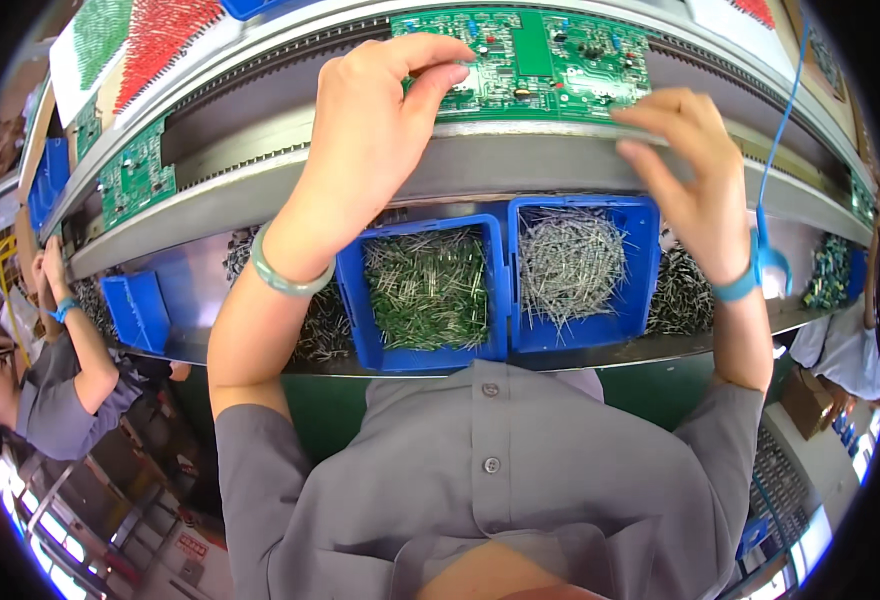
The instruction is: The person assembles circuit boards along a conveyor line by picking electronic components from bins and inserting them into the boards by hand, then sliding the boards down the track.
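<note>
A green circuit board (535, 45), fitted with small components, lies on the conveyor rail in front of me. Over its left part, my left hand (385, 110) has thumb and index fingertip brought together in a pinch. Whatever sits between those tips is too small to make out. My right hand (695, 145) hovers by the board's near right corner, slightly blurred, with thumb and index finger apart and nothing visible between them. Below the hands are a blue bin (361, 300) of green leaded components (428, 290) and a blue bin (640, 270) of silvery leaded components (572, 262).
More circuit boards (138, 172) sit on the rail to the left. A blue cord (785, 115) runs down to the wristband (740, 285) on my right wrist. Loose components (682, 295) lie beside the bins. A co-worker's hand (52, 265) shows far left, near a blue tray (138, 310).
</note>
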Demonstrator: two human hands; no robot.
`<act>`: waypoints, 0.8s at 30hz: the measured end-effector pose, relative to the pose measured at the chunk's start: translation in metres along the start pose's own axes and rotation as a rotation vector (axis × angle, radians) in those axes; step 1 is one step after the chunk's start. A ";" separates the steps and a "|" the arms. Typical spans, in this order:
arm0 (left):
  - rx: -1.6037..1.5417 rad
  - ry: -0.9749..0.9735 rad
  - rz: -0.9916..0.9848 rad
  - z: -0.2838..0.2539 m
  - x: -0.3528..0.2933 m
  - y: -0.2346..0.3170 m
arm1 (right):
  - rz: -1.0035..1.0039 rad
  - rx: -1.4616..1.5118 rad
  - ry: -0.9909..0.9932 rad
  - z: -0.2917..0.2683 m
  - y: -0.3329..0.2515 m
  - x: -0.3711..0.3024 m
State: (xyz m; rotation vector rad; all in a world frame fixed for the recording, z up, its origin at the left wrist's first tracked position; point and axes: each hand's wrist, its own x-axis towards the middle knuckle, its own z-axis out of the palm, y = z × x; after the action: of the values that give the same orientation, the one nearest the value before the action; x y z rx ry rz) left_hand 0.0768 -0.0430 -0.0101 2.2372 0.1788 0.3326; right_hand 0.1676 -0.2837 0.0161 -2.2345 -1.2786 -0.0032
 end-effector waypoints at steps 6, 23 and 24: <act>0.005 0.003 0.004 0.001 0.003 -0.005 | -0.143 0.157 -0.163 0.004 -0.038 -0.016; -0.038 -0.018 0.012 0.003 0.004 -0.011 | -0.135 0.233 -0.200 0.020 -0.038 -0.019; -0.030 -0.015 0.021 0.003 0.003 -0.011 | -0.134 0.230 -0.200 0.020 -0.038 -0.019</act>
State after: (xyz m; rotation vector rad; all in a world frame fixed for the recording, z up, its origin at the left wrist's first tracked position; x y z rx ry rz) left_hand 0.0807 -0.0372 -0.0196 2.2128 0.1423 0.3277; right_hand 0.1220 -0.2751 0.0119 -1.9888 -1.4524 0.3093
